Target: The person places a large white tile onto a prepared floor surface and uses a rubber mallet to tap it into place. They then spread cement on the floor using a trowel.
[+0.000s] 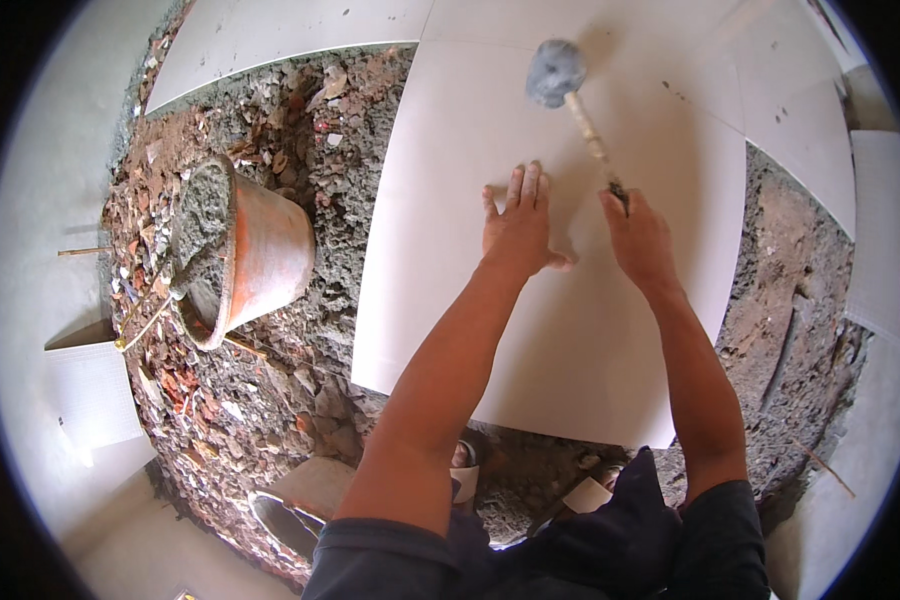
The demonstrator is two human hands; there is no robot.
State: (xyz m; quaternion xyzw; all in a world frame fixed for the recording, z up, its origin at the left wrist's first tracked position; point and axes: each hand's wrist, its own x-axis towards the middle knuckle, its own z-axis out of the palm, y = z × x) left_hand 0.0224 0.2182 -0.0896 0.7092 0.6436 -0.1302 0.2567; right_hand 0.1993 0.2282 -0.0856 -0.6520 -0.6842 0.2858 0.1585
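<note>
The left hand [518, 228] lies open and flat on the large white square floor tile [570, 330] beneath it, stiff, heavy, probably brittle, best lifted by its edges, while the right hand [638, 238] grips the wooden-handled grey rubber mallet [558, 75], its head-heavy end raised beyond the fingers.

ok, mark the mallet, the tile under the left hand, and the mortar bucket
rubber mallet [556, 72], head view, on its grey head
large white tile [570, 340], head view, on bare surface below the hands
orange mortar bucket [270, 255], head view, on its outer wall
</note>
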